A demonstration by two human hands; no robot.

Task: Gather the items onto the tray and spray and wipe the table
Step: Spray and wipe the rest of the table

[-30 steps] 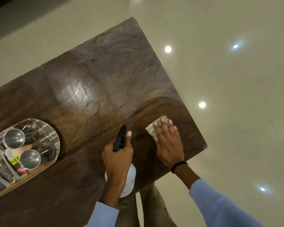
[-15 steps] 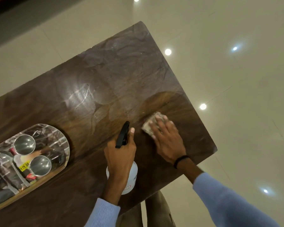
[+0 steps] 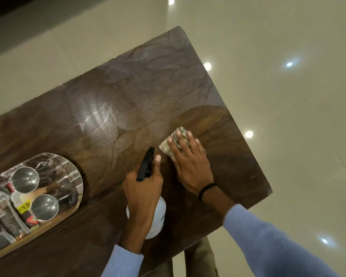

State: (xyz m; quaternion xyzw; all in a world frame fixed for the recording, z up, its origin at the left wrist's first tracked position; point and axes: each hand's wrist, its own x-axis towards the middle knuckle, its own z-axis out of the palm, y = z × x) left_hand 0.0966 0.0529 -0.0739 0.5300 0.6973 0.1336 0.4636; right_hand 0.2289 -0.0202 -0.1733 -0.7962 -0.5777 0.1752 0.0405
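Head view, left hand [image 3: 143, 193]: my fingers were curled round the neck of the spray bottle [image 3: 159, 212], thumb lying up alongside its black trigger head [image 3: 146, 163].
Head view, spray bottle: white, upright on the table [image 3: 148, 86] near my edge, mostly hidden under my hand.
Head view, right hand [image 3: 190, 162]: flat, fingers straight and spread, pressing down on the cloth [image 3: 165, 146].
Head view, cloth: under my fingertips, showing past them on the left and far side; just beside the trigger head, towards the table's right end.
Head view, table: dark wood, curved wipe smears across the middle.
Head view, tray [image 3: 79, 182]: at the left, well apart from both hands, carrying two steel cups [image 3: 24, 179] and other items I couldn't make out.
Head view, right wrist: black band [image 3: 206, 189].
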